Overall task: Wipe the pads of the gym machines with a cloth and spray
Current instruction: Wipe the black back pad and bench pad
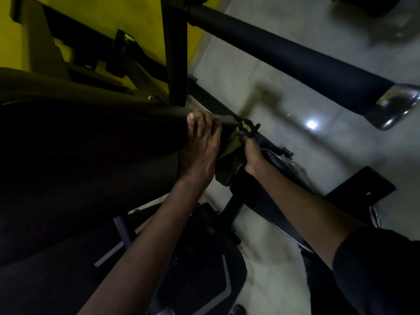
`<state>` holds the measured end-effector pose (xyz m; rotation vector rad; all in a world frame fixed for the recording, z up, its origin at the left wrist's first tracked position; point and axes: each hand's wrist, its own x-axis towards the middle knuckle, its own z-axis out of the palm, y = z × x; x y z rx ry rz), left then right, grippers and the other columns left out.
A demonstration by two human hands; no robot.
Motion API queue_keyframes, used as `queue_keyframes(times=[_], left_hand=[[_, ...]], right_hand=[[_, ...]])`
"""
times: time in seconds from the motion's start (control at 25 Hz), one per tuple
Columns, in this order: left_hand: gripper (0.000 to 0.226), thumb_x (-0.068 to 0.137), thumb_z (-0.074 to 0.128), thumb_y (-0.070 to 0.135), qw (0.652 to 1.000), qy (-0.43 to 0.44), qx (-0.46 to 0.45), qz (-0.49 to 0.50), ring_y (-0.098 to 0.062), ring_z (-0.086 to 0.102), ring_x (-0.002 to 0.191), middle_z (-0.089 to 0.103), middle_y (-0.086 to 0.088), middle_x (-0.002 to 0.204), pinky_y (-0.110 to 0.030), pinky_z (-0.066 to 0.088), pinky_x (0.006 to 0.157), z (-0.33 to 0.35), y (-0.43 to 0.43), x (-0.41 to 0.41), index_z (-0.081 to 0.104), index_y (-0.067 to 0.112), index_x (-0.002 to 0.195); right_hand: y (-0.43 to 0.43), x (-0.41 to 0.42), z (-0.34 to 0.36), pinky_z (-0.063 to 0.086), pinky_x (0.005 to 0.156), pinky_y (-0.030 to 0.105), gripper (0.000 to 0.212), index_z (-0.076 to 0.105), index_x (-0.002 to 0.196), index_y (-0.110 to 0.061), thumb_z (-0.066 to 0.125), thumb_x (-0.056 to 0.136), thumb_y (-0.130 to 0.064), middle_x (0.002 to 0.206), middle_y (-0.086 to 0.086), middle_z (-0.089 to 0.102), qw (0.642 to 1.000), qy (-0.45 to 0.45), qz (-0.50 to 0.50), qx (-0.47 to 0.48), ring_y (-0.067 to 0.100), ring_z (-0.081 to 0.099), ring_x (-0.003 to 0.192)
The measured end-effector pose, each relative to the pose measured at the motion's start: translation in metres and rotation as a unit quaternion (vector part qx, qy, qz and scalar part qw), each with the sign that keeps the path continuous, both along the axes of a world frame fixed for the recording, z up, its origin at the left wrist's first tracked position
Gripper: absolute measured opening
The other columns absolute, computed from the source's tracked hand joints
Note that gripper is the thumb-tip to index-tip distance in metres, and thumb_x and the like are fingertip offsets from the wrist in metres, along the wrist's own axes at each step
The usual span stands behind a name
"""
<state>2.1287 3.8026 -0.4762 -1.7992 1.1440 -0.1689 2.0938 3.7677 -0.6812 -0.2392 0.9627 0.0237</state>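
Brace with the left hand [200,148], laid on the three-o'clock edge of the big dark pad [91,155], fingers [205,123] straight, close together and gripping nothing; judged a steadying hold, so lean lightly and keep off the stretch about to be cleaned. Work with the right hand [252,155], just at three o'clock of the left and curled tight round a bunched yellow-green cloth [229,145]; cloth hanging between the two hands, touching or almost touching the pad's rim, hard to say which. Open out the bunch to get a flat face; draw along the rim from twelve toward six in overlapping strokes; fold over the edge to catch the underside; turn to a fresh face once soiled; wet the cloth rather than the pad near the bolts and yellow frame [136,17] at eleven o'clock.

Hard to make out: a small black-and-yellow piece [250,128] at the tip of the right hand, maybe the spray's trigger head, maybe a machine part; cannot tell, and no bottle body seen. Most of the pad lost in shadow from seven to ten o'clock; no telling clean from dirty there, nor wet from dry. Dark sleeve [375,273] cut off at four o'clock; long black roller [284,53] at one o'clock, upper end hidden behind a black post [175,48]; blur over the floor [268,235] just beyond the hands.
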Motion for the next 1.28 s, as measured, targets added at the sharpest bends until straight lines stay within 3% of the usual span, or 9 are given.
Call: queue_keyframes(times=[0.16, 0.32, 0.44, 0.56, 0.68, 0.76, 0.88, 1.12, 1.28], left_hand=[[0.095, 0.06, 0.076, 0.056, 0.999, 0.011, -0.031, 0.001, -0.038, 0.03, 0.137, 0.052, -0.015, 0.143, -0.052, -0.024, 0.115, -0.005, 0.005, 0.0, 0.051, 0.016, 0.142], [0.109, 0.049, 0.072, 0.074, 0.998, 0.042, -0.031, 0.037, -0.036, 0.035, 0.138, 0.052, -0.013, 0.143, -0.053, -0.025, 0.115, -0.006, -0.004, -0.004, 0.053, 0.018, 0.14], [0.101, 0.063, 0.068, 0.072, 0.996, 0.047, -0.033, 0.062, -0.036, 0.035, 0.142, 0.045, -0.016, 0.149, -0.052, -0.031, 0.109, -0.006, -0.005, -0.009, 0.046, 0.015, 0.145], [0.078, 0.074, 0.074, 0.04, 0.986, 0.093, -0.127, 0.048, -0.038, 0.029, 0.142, 0.044, -0.021, 0.147, -0.046, -0.026, 0.114, -0.011, -0.005, -0.011, 0.047, 0.009, 0.141], [0.049, 0.079, 0.063, 0.014, 0.923, 0.244, -0.299, 0.003, -0.034, 0.035, 0.136, 0.054, -0.018, 0.132, -0.04, 0.0, 0.121, -0.027, 0.014, -0.026, 0.059, 0.007, 0.127], [0.039, 0.082, 0.057, 0.012, 0.894, 0.301, -0.327, 0.064, -0.031, 0.046, 0.128, 0.058, -0.012, 0.125, -0.041, 0.02, 0.116, -0.049, 0.045, -0.049, 0.063, 0.01, 0.121], [0.03, 0.09, 0.053, 0.016, 0.84, 0.305, -0.351, 0.281, -0.028, 0.055, 0.117, 0.061, -0.006, 0.121, -0.039, 0.031, 0.103, -0.093, 0.09, -0.093, 0.064, 0.016, 0.118], [0.048, 0.094, 0.055, 0.025, 0.659, 0.353, -0.358, 0.559, -0.035, 0.047, 0.131, 0.052, -0.013, 0.141, -0.047, 0.036, 0.107, -0.19, 0.153, -0.144, 0.048, 0.01, 0.139], [0.059, 0.097, 0.057, 0.017, 0.563, 0.381, -0.479, 0.555, -0.029, 0.037, 0.143, 0.041, -0.015, 0.154, -0.036, 0.03, 0.117, -0.23, 0.168, -0.167, 0.037, 0.005, 0.151]], right_hand=[[0.005, 0.004, 0.003, 0.049, 0.095, 0.037, 0.046, 0.054, 0.139, -0.01, 0.041, 0.105, -0.038, 0.116, 0.0, 0.06, 0.998, 0.012, 0.06, -0.012, 0.019, 0.06, 0.101], [-0.009, 0.001, -0.005, 0.052, 0.077, 0.035, 0.035, 0.066, 0.102, -0.014, 0.037, 0.107, -0.033, 0.095, 0.006, 0.068, 0.998, 0.018, 0.018, 0.056, 0.021, 0.065, 0.083], [-0.023, -0.018, 0.0, 0.056, 0.083, 0.041, 0.033, 0.073, 0.103, -0.012, 0.046, 0.105, -0.031, 0.097, 0.014, 0.075, 0.996, -0.001, 0.029, 0.082, 0.029, 0.069, 0.089], [-0.033, -0.037, 0.015, 0.057, 0.09, 0.038, 0.029, 0.068, 0.121, -0.01, 0.056, 0.102, -0.028, 0.111, 0.015, 0.072, 0.996, -0.021, 0.09, 0.004, 0.028, 0.069, 0.097], [-0.041, -0.06, 0.026, 0.056, 0.083, 0.035, 0.028, 0.066, 0.124, -0.012, 0.065, 0.097, -0.021, 0.11, 0.013, 0.073, 0.976, -0.033, 0.139, -0.165, 0.034, 0.069, 0.103], [-0.045, -0.081, 0.033, 0.053, 0.085, 0.037, 0.036, 0.059, 0.128, -0.017, 0.066, 0.095, -0.031, 0.113, 0.005, 0.069, 0.9, -0.003, 0.249, -0.356, 0.029, 0.064, 0.103], [-0.036, -0.112, 0.022, 0.05, 0.093, 0.047, 0.048, 0.053, 0.128, -0.017, 0.066, 0.089, -0.042, 0.118, 0.01, 0.063, 0.726, 0.051, 0.369, -0.578, 0.034, 0.06, 0.109], [-0.006, -0.161, -0.034, 0.042, 0.106, 0.047, 0.094, 0.037, 0.154, -0.018, 0.066, 0.078, -0.063, 0.152, 0.012, 0.044, 0.46, 0.002, 0.548, -0.698, 0.038, 0.045, 0.131], [0.013, -0.19, -0.065, 0.034, 0.113, 0.05, 0.101, 0.019, 0.161, -0.031, 0.069, 0.077, -0.055, 0.164, 0.006, 0.029, 0.378, -0.019, 0.539, -0.752, 0.037, 0.035, 0.144]])
